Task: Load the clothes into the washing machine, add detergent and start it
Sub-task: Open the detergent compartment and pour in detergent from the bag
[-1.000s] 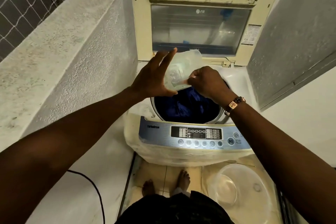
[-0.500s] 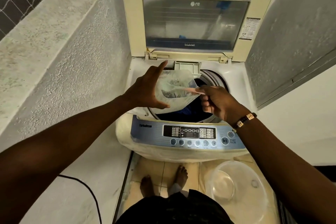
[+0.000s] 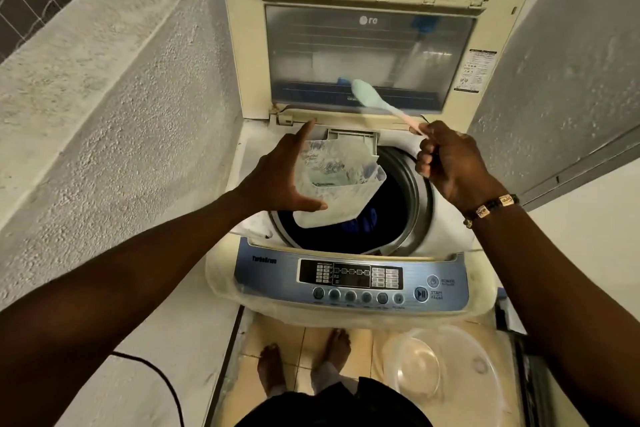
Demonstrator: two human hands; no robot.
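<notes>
A top-loading washing machine [image 3: 349, 279] stands in front of me with its lid [image 3: 367, 45] raised upright. Blue clothes [image 3: 360, 222] lie in the drum. My left hand [image 3: 277, 180] holds a clear plastic detergent container [image 3: 337, 180] over the drum's left side, between its index finger and thumb. My right hand [image 3: 446, 163] pinches the pink handle of a spoon [image 3: 372, 97], whose pale green bowl points up and to the left in front of the lid. A small open detergent tray [image 3: 353, 137] shows at the drum's back edge, behind the container.
A rough concrete wall [image 3: 114, 107] runs along the left and a grey wall [image 3: 568, 55] stands on the right. A clear plastic basin [image 3: 446, 371] lies on the tiled floor by my bare feet [image 3: 304, 364]. A black cable [image 3: 156, 374] trails at lower left.
My right hand has drawn the spoon out of the container and lifted it up and to the right. The container has sunk lower over the drum, tilted.
</notes>
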